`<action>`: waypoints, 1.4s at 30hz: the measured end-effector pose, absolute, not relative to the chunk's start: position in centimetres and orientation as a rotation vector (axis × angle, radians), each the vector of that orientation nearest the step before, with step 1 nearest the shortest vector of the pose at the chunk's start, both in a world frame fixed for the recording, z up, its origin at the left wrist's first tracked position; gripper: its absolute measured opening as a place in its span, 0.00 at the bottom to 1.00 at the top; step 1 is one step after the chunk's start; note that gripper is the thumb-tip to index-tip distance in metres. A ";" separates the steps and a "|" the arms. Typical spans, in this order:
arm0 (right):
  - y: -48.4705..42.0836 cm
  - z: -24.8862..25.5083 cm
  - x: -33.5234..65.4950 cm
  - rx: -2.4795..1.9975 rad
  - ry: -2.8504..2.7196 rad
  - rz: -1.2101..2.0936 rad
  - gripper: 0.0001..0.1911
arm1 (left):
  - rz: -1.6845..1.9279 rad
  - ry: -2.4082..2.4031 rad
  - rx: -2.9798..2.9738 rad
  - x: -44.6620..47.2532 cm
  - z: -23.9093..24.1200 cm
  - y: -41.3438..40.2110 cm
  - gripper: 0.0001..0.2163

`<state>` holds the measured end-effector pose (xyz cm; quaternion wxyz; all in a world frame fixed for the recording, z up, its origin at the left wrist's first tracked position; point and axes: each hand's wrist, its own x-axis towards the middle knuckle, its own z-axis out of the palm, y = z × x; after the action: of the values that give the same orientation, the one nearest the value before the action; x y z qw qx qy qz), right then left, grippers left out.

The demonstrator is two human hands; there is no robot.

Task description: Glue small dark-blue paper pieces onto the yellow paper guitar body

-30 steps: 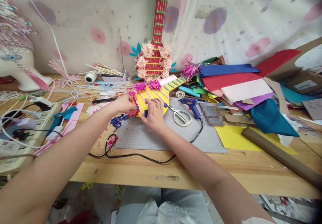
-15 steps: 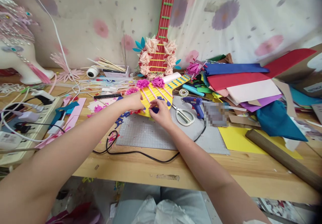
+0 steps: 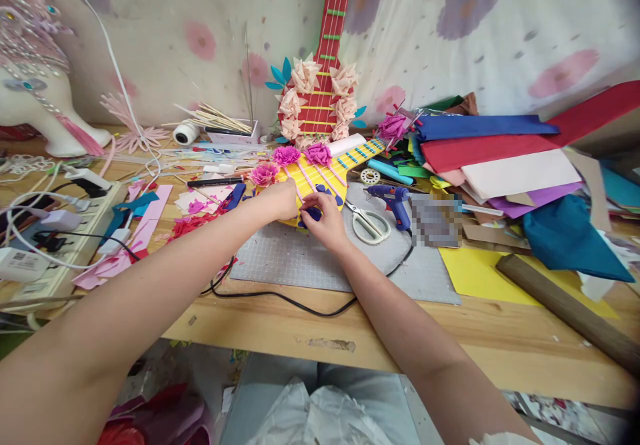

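Note:
A yellow paper guitar (image 3: 320,177) with pink strings and magenta paper flowers lies on the grey cutting mat (image 3: 295,262). My left hand (image 3: 280,200) rests closed on the left edge of its body. My right hand (image 3: 327,218) pinches a small dark blue piece (image 3: 313,214) against the lower front of the guitar's body. Several more blue bits lie scattered beside the guitar.
A red paper guitar (image 3: 325,85) leans on the wall behind. Scissors (image 3: 369,224) and a blue glue gun (image 3: 395,200) lie to the right, its black cord (image 3: 280,298) looping across the table. Coloured paper sheets (image 3: 500,158) pile at right; a power strip (image 3: 60,232) sits left.
My right hand has closed from flat fingers into a pinch on the blue piece at the guitar's lower body. My left hand has shifted slightly right along the guitar's edge.

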<state>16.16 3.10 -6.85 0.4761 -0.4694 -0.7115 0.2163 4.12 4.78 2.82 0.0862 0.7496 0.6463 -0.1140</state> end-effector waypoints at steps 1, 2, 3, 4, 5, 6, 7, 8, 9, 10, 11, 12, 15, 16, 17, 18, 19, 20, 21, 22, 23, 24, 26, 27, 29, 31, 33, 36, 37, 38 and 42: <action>3.1 -6.9 16.2 -1.148 -1.741 0.532 0.10 | -0.346 1.923 2.236 4.3 2.8 4.8 0.26; 3.1 -6.9 16.2 -1.148 -1.743 0.535 0.10 | -0.354 1.921 2.240 4.4 2.7 4.8 0.26; 3.1 -6.9 16.2 -1.147 -1.744 0.537 0.10 | -0.363 1.916 2.243 4.5 2.7 4.8 0.26; 3.1 -6.9 16.2 -1.146 -1.743 0.539 0.10 | -0.370 1.912 2.244 4.5 2.6 4.8 0.26; 3.1 -6.9 16.3 -1.144 -1.741 0.542 0.10 | -0.373 1.910 2.244 4.6 2.5 4.8 0.26; 3.1 -6.9 16.3 -1.141 -1.739 0.543 0.10 | -0.368 1.907 2.245 4.6 2.4 4.9 0.26; 3.1 -6.9 16.3 -1.137 -1.738 0.544 0.10 | -0.359 1.904 2.247 4.6 2.3 4.9 0.26; 3.0 -6.9 16.3 -1.132 -1.739 0.545 0.10 | -0.346 1.901 2.250 4.6 2.2 4.9 0.26; 3.0 -6.9 16.3 -1.127 -1.741 0.546 0.10 | -0.333 1.902 2.249 4.6 2.1 4.9 0.25; 3.0 -6.9 16.3 -1.122 -1.742 0.547 0.10 | -0.322 1.905 2.245 4.6 2.0 4.9 0.25; 3.0 -6.9 16.3 -1.119 -1.742 0.549 0.10 | -0.314 1.906 2.239 4.6 2.0 4.9 0.25; 3.0 -6.8 16.3 -1.118 -1.741 0.552 0.10 | -0.309 1.910 2.232 4.6 2.0 4.9 0.25; 3.0 -6.8 16.3 -1.120 -1.737 0.562 0.10 | -0.298 1.917 2.208 4.6 2.0 4.9 0.25; 3.0 -6.8 16.3 -1.120 -1.737 0.566 0.10 | -0.293 1.917 2.200 4.6 2.1 4.9 0.25; 3.0 -6.8 16.3 -1.121 -1.737 0.569 0.10 | -0.288 1.916 2.189 4.6 2.1 5.0 0.25; 3.0 -6.9 16.4 -1.122 -1.738 0.573 0.10 | -0.281 1.915 2.175 4.6 2.1 5.0 0.26; 3.0 -6.9 16.4 -1.124 -1.737 0.575 0.10 | -0.271 1.912 2.160 4.5 2.1 5.0 0.26; 3.0 -6.9 16.4 -1.126 -1.738 0.576 0.10 | -0.257 1.905 2.143 4.5 2.1 5.1 0.26; 3.0 -6.9 16.4 -1.127 -1.739 0.575 0.10 | -0.236 1.894 2.127 4.5 2.2 5.1 0.26; 3.0 -6.9 16.4 -1.127 -1.740 0.572 0.11 | -0.207 1.882 2.111 4.5 2.2 5.1 0.25; 3.0 -6.9 16.4 -1.127 -1.741 0.569 0.11 | -0.173 1.872 2.091 4.5 2.3 5.1 0.24; 3.0 -6.9 16.4 -1.128 -1.742 0.565 0.11 | -0.143 1.867 2.065 4.5 2.3 5.0 0.22; 3.0 -6.9 16.4 -1.138 -1.745 0.559 0.11 | -0.105 1.866 1.992 4.6 2.3 5.0 0.19; 3.0 -6.9 16.4 -1.146 -1.746 0.557 0.11 | -0.101 1.868 1.949 4.6 2.3 5.0 0.18; 3.0 -6.8 16.4 -1.160 -1.746 0.554 0.11 | -0.104 1.863 1.885 4.5 2.1 5.1 0.17; 3.0 -6.8 16.4 -1.163 -1.747 0.551 0.11 | -0.106 1.850 1.866 4.4 2.0 5.3 0.16; 3.0 -6.8 16.3 -1.158 -1.749 0.546 0.11 | -0.102 1.840 1.865 4.3 2.0 5.3 0.15; 3.0 -6.8 16.3 -1.150 -1.753 0.539 0.10 | -0.060 1.846 1.852 4.4 2.5 5.2 0.13; 3.0 -6.9 16.3 -1.147 -1.753 0.537 0.10 | -0.036 1.852 1.846 4.5 2.7 5.1 0.12; 3.0 -6.9 16.3 -1.144 -1.754 0.536 0.09 | -0.014 1.852 1.842 4.6 2.9 5.0 0.11; 3.0 -6.9 16.3 -1.134 -1.753 0.537 0.09 | 0.036 1.835 1.827 4.8 3.1 4.7 0.10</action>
<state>16.32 3.03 -6.88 0.4734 -0.4634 -0.7163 0.2193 4.77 4.66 3.11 0.2725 0.6789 0.6817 0.0135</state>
